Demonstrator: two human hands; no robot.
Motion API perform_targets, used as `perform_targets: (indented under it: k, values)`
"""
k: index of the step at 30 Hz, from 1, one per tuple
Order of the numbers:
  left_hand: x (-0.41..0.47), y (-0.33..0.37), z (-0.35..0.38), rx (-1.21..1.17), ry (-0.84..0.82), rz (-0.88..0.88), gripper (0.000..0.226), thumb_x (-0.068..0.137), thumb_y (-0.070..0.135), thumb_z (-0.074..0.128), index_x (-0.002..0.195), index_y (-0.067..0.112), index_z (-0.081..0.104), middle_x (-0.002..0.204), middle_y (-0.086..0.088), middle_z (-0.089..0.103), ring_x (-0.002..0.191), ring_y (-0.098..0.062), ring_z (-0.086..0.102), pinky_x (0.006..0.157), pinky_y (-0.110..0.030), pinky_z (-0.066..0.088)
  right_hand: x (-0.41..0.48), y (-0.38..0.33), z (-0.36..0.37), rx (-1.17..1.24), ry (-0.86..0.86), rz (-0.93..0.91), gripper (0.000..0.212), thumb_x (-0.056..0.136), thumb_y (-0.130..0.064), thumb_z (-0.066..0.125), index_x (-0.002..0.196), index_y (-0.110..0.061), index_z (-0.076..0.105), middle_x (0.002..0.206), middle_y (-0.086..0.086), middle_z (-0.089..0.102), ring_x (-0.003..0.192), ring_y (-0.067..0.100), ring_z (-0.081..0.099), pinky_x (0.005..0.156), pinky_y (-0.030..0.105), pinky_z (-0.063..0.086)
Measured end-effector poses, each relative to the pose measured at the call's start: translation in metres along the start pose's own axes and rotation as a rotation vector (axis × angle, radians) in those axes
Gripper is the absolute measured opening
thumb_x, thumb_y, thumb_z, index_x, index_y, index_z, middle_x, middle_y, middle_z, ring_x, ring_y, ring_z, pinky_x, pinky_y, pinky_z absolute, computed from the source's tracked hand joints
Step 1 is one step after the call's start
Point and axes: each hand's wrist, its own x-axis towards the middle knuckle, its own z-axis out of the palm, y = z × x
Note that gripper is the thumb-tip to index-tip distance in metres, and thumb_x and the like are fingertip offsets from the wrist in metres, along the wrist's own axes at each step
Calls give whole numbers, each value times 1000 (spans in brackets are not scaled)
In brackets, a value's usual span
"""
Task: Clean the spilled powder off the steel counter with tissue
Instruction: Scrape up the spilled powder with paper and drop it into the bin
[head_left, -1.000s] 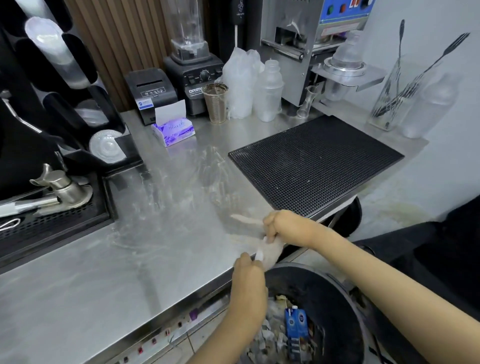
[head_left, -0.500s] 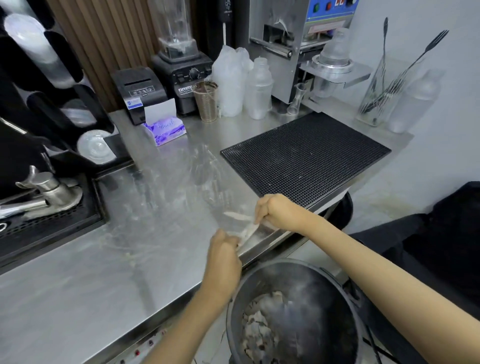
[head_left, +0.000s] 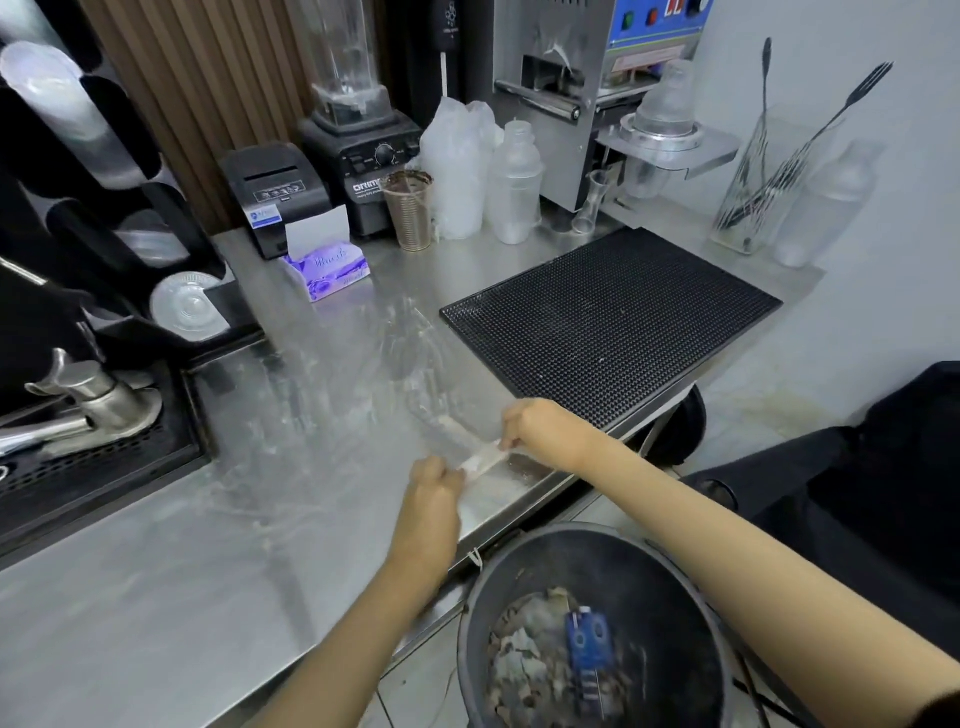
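Hands came first in this scene, and both were closed on the same tissue (head_left: 480, 460). The right hand (head_left: 540, 428) pinched the far end of it, and the left hand (head_left: 434, 493) gripped the near end with curled fingers, so the tissue was stretched between them as a narrow, twisted strip. Its long axis ran diagonally, from the left hand up and away to the right hand, and it lay low on the steel counter (head_left: 182, 571), close to the front edge.

I take the tissue as the landmark. Just in front of it, toward the counter edge, a small pale patch of powder (head_left: 493, 491) lay on the steel; how much was gathered there is hard to tell. Behind the tissue, faint whitish smears spread over the steel toward the purple tissue box (head_left: 330, 270). To the right of the tissue and behind it lay the black rubber bar mat (head_left: 613, 317), with its near corner close to the right hand. Below the tissue, past the counter edge, stood the dark trash bin (head_left: 519, 566) with rubbish inside.

In my judgement the next move depended on this: the bin opening was directly under the edge nearest to the strip, so the powder had only to go forward over the edge. The left hand was the nearer one to the bin.
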Motion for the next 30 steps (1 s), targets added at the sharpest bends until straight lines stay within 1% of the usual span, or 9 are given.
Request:
perform_targets:
  k: [3,5,7,10,13,15,20,26,30]
  values:
    - [-22,17,16,-57,-93,97,24,93,11,43,70,14,41,80,-1,38,72,-16,38,60,-20,29,-47,9,-2,49,-94,100,25,82,6,52,98,-2,70,100,12,66,95,25,60,89,35,48]
    - [-31,22,22,-41,-233,119,13,91,5,47,86,7,59,91,-5,46,88,-18,45,68,-14,29,-75,12,0,105,-98,97,30,77,11,53,95,-4,72,94,9,66,91,22,61,85,32,50]
    - [-31,22,26,-18,-269,107,23,88,2,51,102,7,67,95,-6,50,94,-19,50,74,-17,34,-95,12,4,161,-116,131,29,77,9,55,92,-8,74,90,4,64,87,18,60,81,26,49]
    - [-25,25,25,-240,-307,-106,27,89,-2,46,96,7,70,81,1,53,76,-13,52,64,-13,38,-107,9,2,302,-75,263,26,83,3,53,90,-11,73,82,-8,54,79,8,53,76,15,42]
    - [-18,29,23,-535,-378,-307,21,88,-3,48,91,6,67,64,-3,58,57,-13,53,55,-17,43,-119,4,-3,532,-6,424,31,82,4,53,78,-21,71,82,-9,55,79,15,58,72,23,48]
    - [-18,34,20,-615,-422,-305,15,84,-3,57,92,7,66,66,-2,60,57,-11,55,55,-16,44,-127,0,-4,619,38,505,37,80,5,54,68,-27,66,83,-2,59,76,16,57,69,27,48]
    - [-20,45,20,-553,-427,-221,24,77,-2,67,66,20,67,56,4,60,50,-4,52,48,-10,41,-144,-6,2,857,231,693,34,79,10,55,72,-22,65,71,7,63,61,10,56,60,17,48]
    - [-21,53,26,-427,-416,-173,10,83,4,62,77,10,66,52,4,53,41,-1,46,42,-11,38,-158,-15,12,994,315,785,17,74,-7,73,81,-22,69,70,6,63,62,13,55,63,18,45]
    - [-19,50,17,-419,-406,-164,13,78,2,67,75,14,65,62,3,57,53,-7,52,56,-17,45,-154,-20,11,912,284,718,22,76,-4,71,74,-26,68,49,-13,63,48,-5,53,52,5,38]
